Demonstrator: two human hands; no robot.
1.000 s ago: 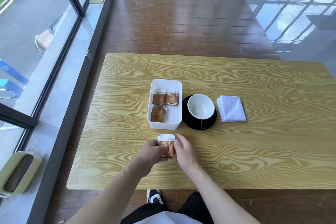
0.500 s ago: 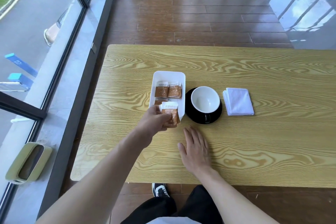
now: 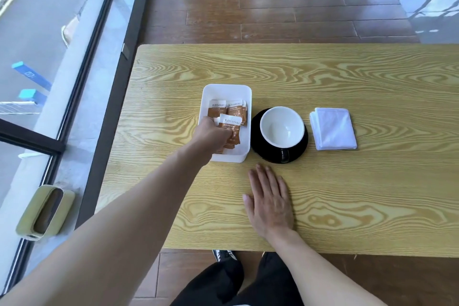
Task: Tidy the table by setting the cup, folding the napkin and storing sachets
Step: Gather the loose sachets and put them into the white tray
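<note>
since half a second ago my left hand (image 3: pixel 211 133) has carried the brown-and-white paper sachet (image 3: pixel 231 127) further in, so it now hangs over the near half of the white rectangular plastic tray (image 3: pixel 249 107) instead of at its near edge. i pinch the sachet by its lower part; its long axis runs toward 12 o'clock and it sticks out of my fingers toward 1 o'clock, above the sachets already lying inside. my right hand (image 3: pixel 269 202) is spread flat on the yellow wood-grain table (image 3: pixel 347 194), at 5 o'clock from the tray. release looks like the next step, straight down, i judge.
</note>
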